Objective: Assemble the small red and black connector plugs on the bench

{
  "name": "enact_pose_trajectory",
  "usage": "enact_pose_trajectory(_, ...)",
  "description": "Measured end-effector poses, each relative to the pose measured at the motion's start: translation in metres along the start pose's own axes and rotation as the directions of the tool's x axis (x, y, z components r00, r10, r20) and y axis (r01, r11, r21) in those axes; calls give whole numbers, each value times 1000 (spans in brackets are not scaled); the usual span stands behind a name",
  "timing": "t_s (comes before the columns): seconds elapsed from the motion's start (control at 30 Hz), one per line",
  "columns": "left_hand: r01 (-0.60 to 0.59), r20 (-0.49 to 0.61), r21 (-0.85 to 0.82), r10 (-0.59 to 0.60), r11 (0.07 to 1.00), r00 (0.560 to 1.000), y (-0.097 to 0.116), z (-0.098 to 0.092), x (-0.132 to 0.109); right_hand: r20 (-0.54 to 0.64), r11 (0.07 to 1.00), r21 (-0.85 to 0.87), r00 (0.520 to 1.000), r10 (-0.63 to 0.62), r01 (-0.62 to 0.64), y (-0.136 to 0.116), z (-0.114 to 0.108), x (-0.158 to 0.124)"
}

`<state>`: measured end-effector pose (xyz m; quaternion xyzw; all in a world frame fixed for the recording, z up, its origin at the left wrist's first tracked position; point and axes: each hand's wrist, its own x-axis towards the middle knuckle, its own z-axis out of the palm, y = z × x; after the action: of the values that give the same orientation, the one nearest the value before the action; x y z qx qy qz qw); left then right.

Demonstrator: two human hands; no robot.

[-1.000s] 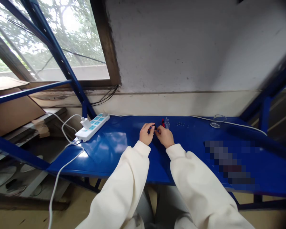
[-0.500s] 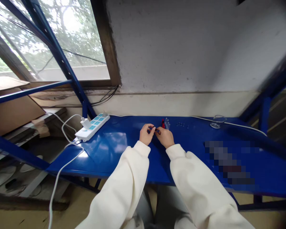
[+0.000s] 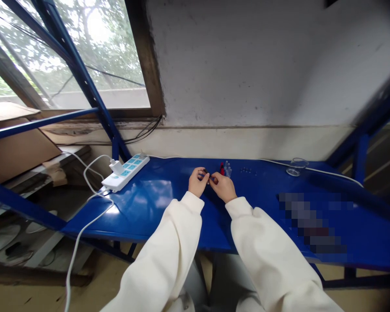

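Note:
Above the middle of the blue table, my left hand (image 3: 197, 182) and my right hand (image 3: 223, 185) meet fingertip to fingertip. Both have their fingers pinched together around a small dark thing (image 3: 208, 175), mostly hidden by the fingers and too small to name. Just beyond my right hand lie red pieces (image 3: 222, 168) and several clear, tube-like plastic pieces (image 3: 227, 168). A scatter of tiny clear bits (image 3: 246, 170) lies farther right.
A white power strip (image 3: 126, 172) with a plugged-in charger and cable is on the table's left. At the back right stands a clear round container (image 3: 294, 171) beside a white cable. A pixelated area (image 3: 308, 223) covers the right front of the blue table (image 3: 260, 208).
Both hands have shifted slightly left, still pinched together. The fingers of my right hand have changed their angle a little. Things on the table stay where they were.

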<state>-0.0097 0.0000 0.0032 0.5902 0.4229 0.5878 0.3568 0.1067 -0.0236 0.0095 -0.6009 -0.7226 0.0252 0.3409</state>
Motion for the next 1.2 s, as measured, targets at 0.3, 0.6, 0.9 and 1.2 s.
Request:
enact_pose_trajectory(0.3, 312, 51, -169, -308, 935, 950, 2, -4, 3, -57, 997, 34, 996, -67, 69, 2, 1, 0)
enact_pose_trajectory(0.6, 173, 199, 51, -180, 984, 963, 8, -7, 7, -46, 997, 51, 998, -48, 50, 5, 2, -1)
enact_pose_trajectory(0.9, 47, 76, 733, -150, 679, 986, -4, -74, 53, 18, 994, 90, 998, -68, 66, 7, 3, -2)
enact_pose_trajectory(1.2, 167, -46, 862, -254, 480, 966, -20, -114, 48, -9, 995, 91, 999, -37, 38, 2, -1, -2)
